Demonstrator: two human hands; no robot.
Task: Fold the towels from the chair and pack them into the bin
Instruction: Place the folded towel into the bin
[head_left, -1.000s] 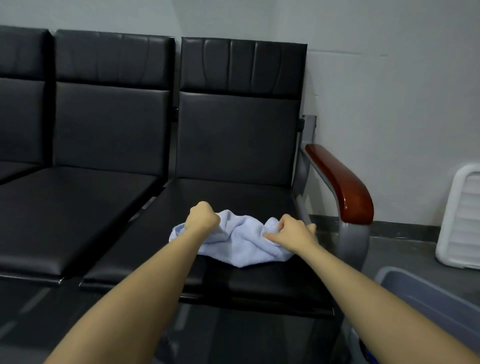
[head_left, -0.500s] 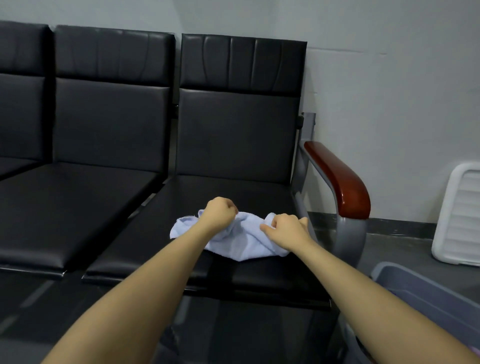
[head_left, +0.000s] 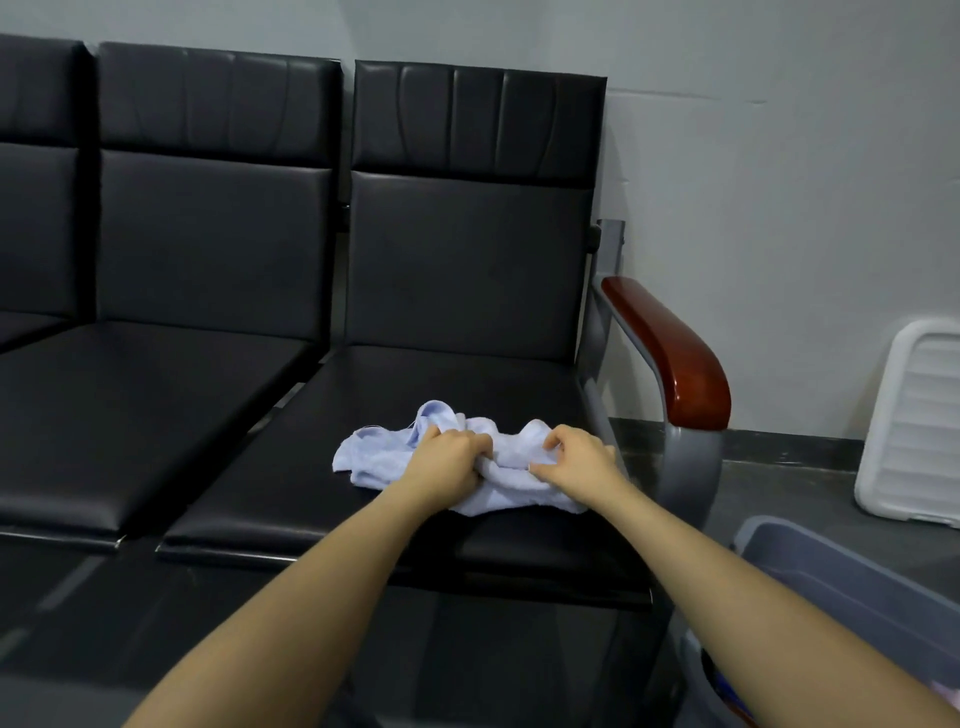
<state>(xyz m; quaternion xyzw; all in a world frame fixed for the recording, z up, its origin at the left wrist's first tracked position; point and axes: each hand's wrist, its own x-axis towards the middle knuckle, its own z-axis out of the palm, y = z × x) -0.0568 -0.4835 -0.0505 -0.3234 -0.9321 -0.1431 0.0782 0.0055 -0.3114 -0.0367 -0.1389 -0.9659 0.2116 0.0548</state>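
Note:
A crumpled light blue towel (head_left: 374, 457) lies on the black seat of the rightmost chair (head_left: 467, 384). My left hand (head_left: 447, 457) is closed on the towel's middle, with bunched cloth sticking up behind its knuckles. My right hand (head_left: 576, 457) pinches the towel's right part between thumb and fingers. The two hands are close together on the cloth. At the lower right stands the grey-blue bin (head_left: 841, 577), its rim and inner wall showing; my right forearm hides part of it.
A red-brown wooden armrest (head_left: 675, 353) on a grey metal post stands right of the seat. A white ribbed lid (head_left: 919, 421) leans on the wall at far right. More black seats (head_left: 135, 395) extend to the left. Dark floor lies below.
My left hand has slid right along the towel, closer to my right hand, bunching the cloth between them. A loose flap now lies spread at the left.

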